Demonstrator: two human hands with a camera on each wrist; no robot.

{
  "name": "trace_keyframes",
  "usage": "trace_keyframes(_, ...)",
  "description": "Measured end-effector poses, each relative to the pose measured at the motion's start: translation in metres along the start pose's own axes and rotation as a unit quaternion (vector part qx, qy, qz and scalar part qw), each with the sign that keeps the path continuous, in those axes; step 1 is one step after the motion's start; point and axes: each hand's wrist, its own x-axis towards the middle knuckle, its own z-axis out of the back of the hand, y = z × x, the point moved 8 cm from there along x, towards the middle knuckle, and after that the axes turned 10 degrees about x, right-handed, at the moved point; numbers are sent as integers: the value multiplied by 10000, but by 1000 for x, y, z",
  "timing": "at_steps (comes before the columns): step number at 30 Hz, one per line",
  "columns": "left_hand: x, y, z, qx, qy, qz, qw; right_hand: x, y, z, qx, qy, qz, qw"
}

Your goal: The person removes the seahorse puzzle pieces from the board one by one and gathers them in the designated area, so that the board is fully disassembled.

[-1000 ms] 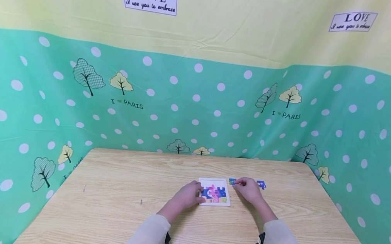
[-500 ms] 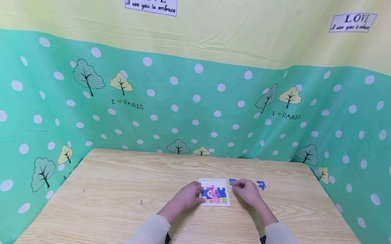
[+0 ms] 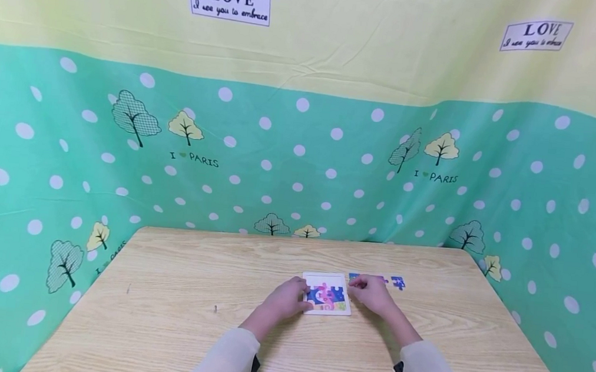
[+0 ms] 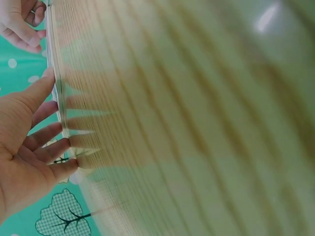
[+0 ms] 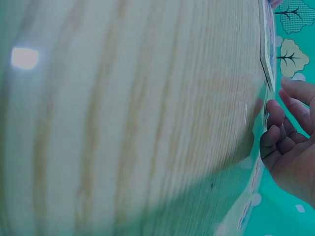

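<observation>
A white puzzle tray [image 3: 338, 313] lies on the table, partly filled with pieces that form a pink cartoon figure on dark blue. My left hand [image 3: 286, 297] rests at its left side, thumb and fingers spread along the rim; in the left wrist view the fingers of the left hand [image 4: 37, 132] look fairly straight. Just off the tray's right rim is my right hand [image 3: 375, 294], thumb and forefinger close together, the other fingers curled. Whether a piece sits between those fingertips cannot be made out, also in the right wrist view, where the right hand [image 5: 293, 132] appears side-on.
Behind the right hand lie loose puzzle pieces: a blue one [image 3: 354, 276], a pinkish one [image 3: 384, 280] partly hidden, and a blue-purple one [image 3: 398, 283]. A small dark mark [image 3: 215, 309] shows on the wooden table [image 3: 168, 328]. A patterned curtain [image 3: 299, 168] surrounds the far sides.
My right hand has shifted slightly left, from beside the loose pieces to the tray's right rim. The pinkish piece behind it has come into view. My left hand stays put.
</observation>
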Motion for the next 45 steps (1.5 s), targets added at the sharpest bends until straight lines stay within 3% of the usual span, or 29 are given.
trace_keyframes(9, 0, 2, -2, 54, -4, -10, 10000, -1, 4, -10, 146, 352, -87, 9992)
trace_keyframes(17, 1, 2, -3, 114, -9, -65, 9999, -2, 7, -19, -65, 614, -93, 9980)
trace_keyframes(27, 2, 1, -2, 165, 19, -40, 9999, 1, 8, -22, -431, 711, -40, 9965)
trace_keyframes(45, 3, 0, -1, 204, 33, -21, 9998, 4, 10, -25, -303, 829, -273, 9957)
